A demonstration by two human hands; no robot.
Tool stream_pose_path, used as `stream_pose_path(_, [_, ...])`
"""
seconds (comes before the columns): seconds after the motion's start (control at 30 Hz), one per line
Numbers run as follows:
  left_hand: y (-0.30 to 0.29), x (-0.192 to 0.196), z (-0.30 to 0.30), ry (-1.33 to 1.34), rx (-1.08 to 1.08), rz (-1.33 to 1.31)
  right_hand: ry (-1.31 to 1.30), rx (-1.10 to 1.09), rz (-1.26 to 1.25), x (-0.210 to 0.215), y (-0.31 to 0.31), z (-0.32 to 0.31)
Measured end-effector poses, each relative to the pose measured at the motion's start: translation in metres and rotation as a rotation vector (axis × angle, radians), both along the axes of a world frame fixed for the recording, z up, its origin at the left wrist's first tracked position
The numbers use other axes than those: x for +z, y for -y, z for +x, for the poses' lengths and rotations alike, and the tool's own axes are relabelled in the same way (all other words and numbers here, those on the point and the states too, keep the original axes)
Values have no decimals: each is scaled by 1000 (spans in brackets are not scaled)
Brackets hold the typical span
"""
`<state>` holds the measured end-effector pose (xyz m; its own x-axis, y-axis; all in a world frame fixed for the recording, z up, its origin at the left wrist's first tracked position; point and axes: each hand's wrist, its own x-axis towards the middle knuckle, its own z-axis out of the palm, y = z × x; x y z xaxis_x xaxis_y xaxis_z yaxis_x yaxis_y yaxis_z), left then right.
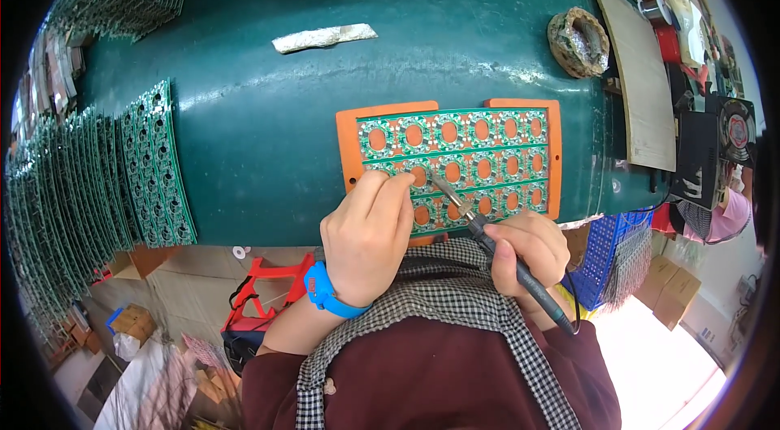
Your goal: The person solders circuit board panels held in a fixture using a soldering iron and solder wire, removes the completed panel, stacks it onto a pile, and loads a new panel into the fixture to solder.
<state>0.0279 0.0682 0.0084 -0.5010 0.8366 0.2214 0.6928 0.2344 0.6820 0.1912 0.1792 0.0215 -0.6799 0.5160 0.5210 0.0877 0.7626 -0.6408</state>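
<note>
Sitting at a big dark-green bench, curved by the lens, with a cluttered workshop floor showing below its edge: red frame, cardboard boxes, blue crate. Fanning out along the left edge of the bench, long rows of green circuit panels, more stacked at the top. Lying toward the top middle, a silvery foil-looking strip; off to the right, a round tip-cleaning nest beside a brown board.

Resting near the front edge, an orange mat carrying a green panel of ring-shaped boards, probably to keep it from sliding and spare the bench the heat.

Pinning that panel down with the left hand, fingers curled, fingertips pressing its lower-left corner; whether anything thin is pinched there, can't tell. Gripping a soldering iron pen-style in the right hand, fist closed round the handle, tip angling up-left onto a ring right beside the left fingertips.
</note>
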Motion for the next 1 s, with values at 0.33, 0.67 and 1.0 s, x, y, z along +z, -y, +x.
stream_pose_path(0.33, [5, 7, 2, 3, 7, 38, 14, 4, 65, 5, 4, 12])
stream_pose_path(0.67, [19, 5, 10, 19, -106, -13, 21, 118, -6, 7, 13, 24])
stream_pose_path(1.0, [30, 6, 11, 17, -18, -6, -55, 104, -4, -2, 21, 32])
